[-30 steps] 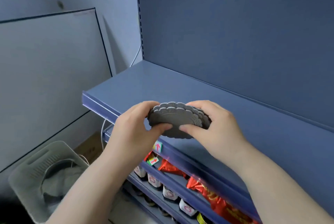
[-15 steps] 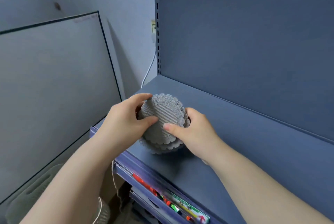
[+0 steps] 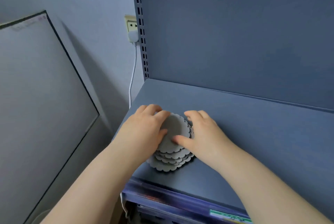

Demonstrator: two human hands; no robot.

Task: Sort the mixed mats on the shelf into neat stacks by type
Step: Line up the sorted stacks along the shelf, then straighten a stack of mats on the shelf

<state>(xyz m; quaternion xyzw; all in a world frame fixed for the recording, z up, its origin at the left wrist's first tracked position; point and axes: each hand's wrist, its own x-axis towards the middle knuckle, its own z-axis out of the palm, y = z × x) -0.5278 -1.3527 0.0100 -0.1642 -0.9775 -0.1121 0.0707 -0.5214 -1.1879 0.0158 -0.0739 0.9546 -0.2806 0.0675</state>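
Note:
A stack of several grey round mats with scalloped edges (image 3: pixel 171 157) sits on the blue shelf (image 3: pixel 253 133), near its left front corner. The lower mats fan out slightly toward me. My left hand (image 3: pixel 144 129) cups the stack's left side, with the thumb lying on the top mat. My right hand (image 3: pixel 202 133) curls round the right side, and its thumb presses on the top mat too. No other type of mat is in view.
The shelf's blue back panel (image 3: pixel 235 34) rises behind the stack. A slotted upright (image 3: pixel 141 25) stands at the left, beside a wall socket with a white plug and cable (image 3: pixel 132 37). A large grey board (image 3: pixel 36 97) leans on the wall at left.
The stack went from tilted in both hands above the shelf edge to lying flat on the shelf near its left end. Both hands stay around it.

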